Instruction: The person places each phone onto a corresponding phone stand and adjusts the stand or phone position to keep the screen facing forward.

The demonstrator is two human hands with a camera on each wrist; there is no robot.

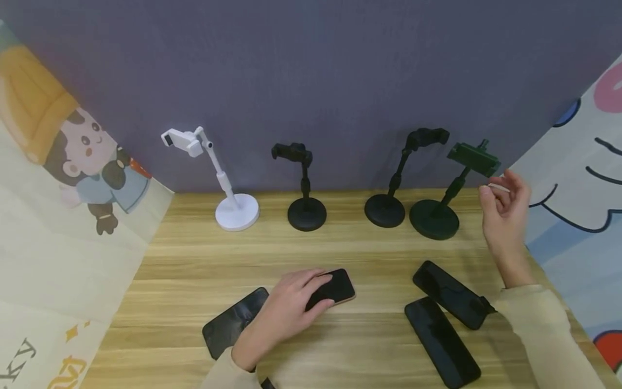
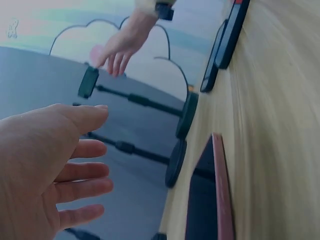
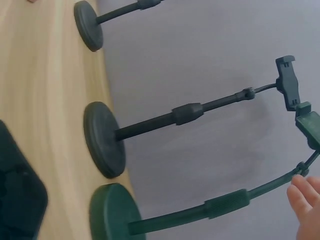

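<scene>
My left hand [image 1: 293, 302] hovers above a dark-screened smartphone [image 1: 340, 287] with a pinkish edge. In the left wrist view the fingers of this hand [image 2: 82, 175] are extended and apart from the phone [image 2: 202, 205]. Partly behind the left forearm lies another black smartphone [image 1: 230, 321]. My right hand [image 1: 507, 213] is raised beside the holder of a dark green phone stand [image 1: 473, 158], fingers loosely bent. In the right wrist view its fingertips [image 3: 299, 192] appear close to the stand's upper joint; the rest of the hand is cut off there.
Along the back of the wooden table [image 1: 184, 259] stand a white phone stand [image 1: 237, 212], a black stand [image 1: 306, 214] and a second black stand [image 1: 385, 210]. Two black smartphones lie at the right, the upper one [image 1: 449, 292] close against the lower one [image 1: 442, 340]. A grey panel [image 1: 311, 81] rises behind.
</scene>
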